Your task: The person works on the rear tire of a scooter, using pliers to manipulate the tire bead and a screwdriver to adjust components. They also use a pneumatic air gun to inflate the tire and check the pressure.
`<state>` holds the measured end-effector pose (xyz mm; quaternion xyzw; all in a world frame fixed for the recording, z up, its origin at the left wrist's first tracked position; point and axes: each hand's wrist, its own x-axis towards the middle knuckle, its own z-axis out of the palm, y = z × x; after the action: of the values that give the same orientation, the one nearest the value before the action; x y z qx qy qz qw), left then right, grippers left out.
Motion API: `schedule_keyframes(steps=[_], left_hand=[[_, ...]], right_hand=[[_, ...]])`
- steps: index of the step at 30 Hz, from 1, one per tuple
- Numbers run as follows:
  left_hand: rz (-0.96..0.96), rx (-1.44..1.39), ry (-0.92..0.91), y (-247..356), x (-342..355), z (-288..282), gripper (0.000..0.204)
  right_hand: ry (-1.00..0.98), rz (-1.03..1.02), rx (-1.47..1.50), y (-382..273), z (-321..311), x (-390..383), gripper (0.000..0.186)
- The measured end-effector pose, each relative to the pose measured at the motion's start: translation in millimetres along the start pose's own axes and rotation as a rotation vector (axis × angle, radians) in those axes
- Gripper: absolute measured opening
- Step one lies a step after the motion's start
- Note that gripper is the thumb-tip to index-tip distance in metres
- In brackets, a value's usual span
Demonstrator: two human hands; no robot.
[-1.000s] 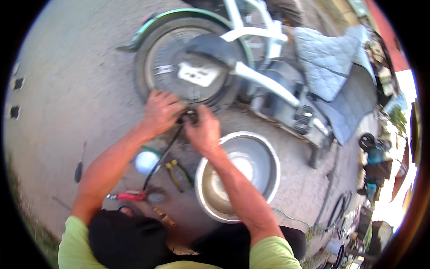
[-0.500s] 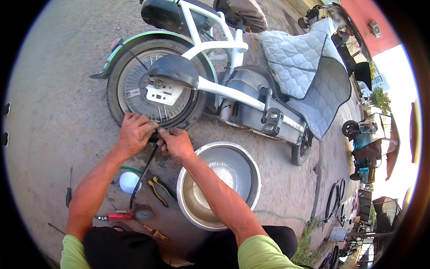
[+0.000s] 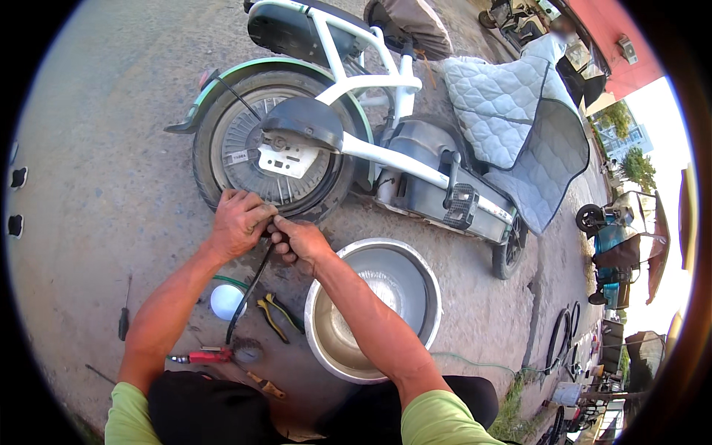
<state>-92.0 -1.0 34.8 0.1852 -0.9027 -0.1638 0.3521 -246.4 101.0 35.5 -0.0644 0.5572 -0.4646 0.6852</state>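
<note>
My left hand (image 3: 241,222) and my right hand (image 3: 300,241) are closed together at the lower edge of the rear tire (image 3: 208,156), fingertips almost touching; what they pinch is hidden by the fingers. A black hose (image 3: 252,285) runs down from them to a red air inflator (image 3: 211,357) with a round gauge. A white scooter (image 3: 371,148) lies on its side, that wheel facing me. Beside the hose lie a white round object (image 3: 226,301) and yellow-black pliers (image 3: 274,319). A metal basin (image 3: 434,300) sits under my right forearm.
A screwdriver (image 3: 123,319) lies at left, a brush (image 3: 265,387) near my knees. A grey quilted cover (image 3: 486,111) is attached to the scooter. At right are a parked vehicle (image 3: 623,245), loops of black rubber (image 3: 556,334) and a thin green hose (image 3: 475,360). A blurred person (image 3: 562,33) is behind.
The view has shifted with my head. My right hand's fingers have curled in closer to my left thumb at the tire's edge; my left hand has stayed at the tire.
</note>
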Motion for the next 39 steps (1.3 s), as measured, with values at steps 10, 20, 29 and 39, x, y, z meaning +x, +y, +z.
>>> schedule_keyframes(steps=[10,20,29,39], left_hand=[[0.027,0.016,0.01,-1.5,-1.1,-6.7,0.022],[0.016,0.013,0.008,-4.4,-3.1,-5.5,0.022],[0.015,0.021,0.008,-3.2,-5.0,-2.2,0.021],[0.017,0.011,0.013,-5.1,-5.3,-4.5,0.021]], right_hand=[[0.341,-0.555,-0.974,-1.8,13.2,-17.8,0.038],[0.285,-0.602,-0.916,4.9,10.1,-9.7,0.038],[-0.039,0.071,0.049,-1.8,3.9,-7.7,0.044],[0.327,-0.439,-0.734,11.3,7.7,-9.9,0.037]])
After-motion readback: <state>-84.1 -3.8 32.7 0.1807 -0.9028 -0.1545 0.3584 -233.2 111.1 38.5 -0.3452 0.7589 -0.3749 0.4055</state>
